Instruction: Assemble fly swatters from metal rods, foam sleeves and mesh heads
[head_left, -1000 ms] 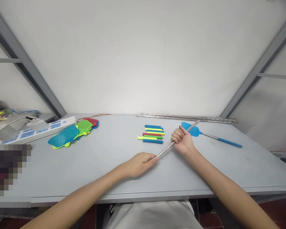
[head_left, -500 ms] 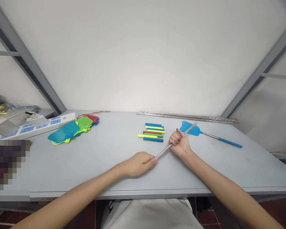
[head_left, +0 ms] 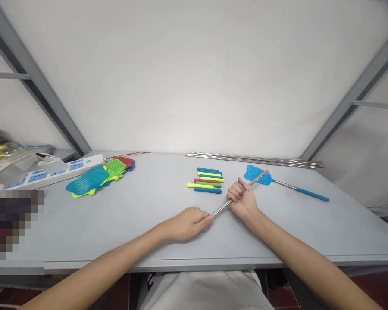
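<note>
A thin metal rod (head_left: 222,207) slants up to the right across the front of the table, held by both hands. My left hand (head_left: 190,223) is closed on its lower end, palm down. Further up, my right hand (head_left: 242,199) wraps its fingers around the rod, with the thumb sticking up along it. The rod's upper end passes over the head of a blue fly swatter (head_left: 254,173), which lies on the table with a metal shaft and a blue handle (head_left: 312,194). Behind my hands, several coloured handle tubes (head_left: 208,190) lie side by side.
Fly swatter heads (head_left: 88,181) in blue, green and red overlap at the left, beside a white power strip (head_left: 90,161) with a plug in it. Several metal rods (head_left: 271,161) lie along the wall (head_left: 194,86). The table's front edge (head_left: 197,262) runs below my forearms.
My right hand has slid slightly down the rod towards my left hand. The left hand keeps its hold, almost unmoved.
</note>
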Motion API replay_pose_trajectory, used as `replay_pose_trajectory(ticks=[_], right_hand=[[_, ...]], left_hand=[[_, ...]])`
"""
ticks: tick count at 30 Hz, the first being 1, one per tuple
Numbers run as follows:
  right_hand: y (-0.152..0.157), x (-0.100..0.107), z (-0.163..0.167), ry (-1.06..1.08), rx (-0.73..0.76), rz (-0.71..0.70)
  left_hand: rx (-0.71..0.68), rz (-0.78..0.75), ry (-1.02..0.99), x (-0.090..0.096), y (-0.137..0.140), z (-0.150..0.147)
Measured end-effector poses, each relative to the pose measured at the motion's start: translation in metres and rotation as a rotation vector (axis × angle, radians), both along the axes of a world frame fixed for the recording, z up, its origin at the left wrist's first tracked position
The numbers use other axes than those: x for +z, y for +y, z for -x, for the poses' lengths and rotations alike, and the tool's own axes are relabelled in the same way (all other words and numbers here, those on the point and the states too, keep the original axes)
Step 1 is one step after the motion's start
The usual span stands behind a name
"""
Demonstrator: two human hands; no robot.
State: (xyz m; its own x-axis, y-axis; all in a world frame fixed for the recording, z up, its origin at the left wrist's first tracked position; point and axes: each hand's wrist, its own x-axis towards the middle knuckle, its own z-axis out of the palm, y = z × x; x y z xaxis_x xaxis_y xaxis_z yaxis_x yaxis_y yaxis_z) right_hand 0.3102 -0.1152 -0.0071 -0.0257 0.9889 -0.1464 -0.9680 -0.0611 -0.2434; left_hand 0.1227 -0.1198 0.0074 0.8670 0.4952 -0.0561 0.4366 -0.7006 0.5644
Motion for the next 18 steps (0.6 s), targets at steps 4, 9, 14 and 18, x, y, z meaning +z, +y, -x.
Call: replay_pose_trajectory(ticks=[4,9,14,18], right_hand=[[-0.004,0.004,0.002,-0.027,-0.026,-0.003],[-0.002,0.016,-0.005,-0.088,-0.023,-0.051],[0.003,0.02,-0.01,-0.15,-0.042,-0.093],[0.01,0.017,-0.024,-0.173,-0.071,-0.087]], left_hand=[[-0.004,0.001,-0.016,0.001,-0.001,0.0],[0.035,0.07,-0.079,0.001,0.003,-0.004],[0.117,0.188,-0.148,0.005,0.004,-0.007],[0.217,0.207,-0.211,0.011,0.004,-0.004]])
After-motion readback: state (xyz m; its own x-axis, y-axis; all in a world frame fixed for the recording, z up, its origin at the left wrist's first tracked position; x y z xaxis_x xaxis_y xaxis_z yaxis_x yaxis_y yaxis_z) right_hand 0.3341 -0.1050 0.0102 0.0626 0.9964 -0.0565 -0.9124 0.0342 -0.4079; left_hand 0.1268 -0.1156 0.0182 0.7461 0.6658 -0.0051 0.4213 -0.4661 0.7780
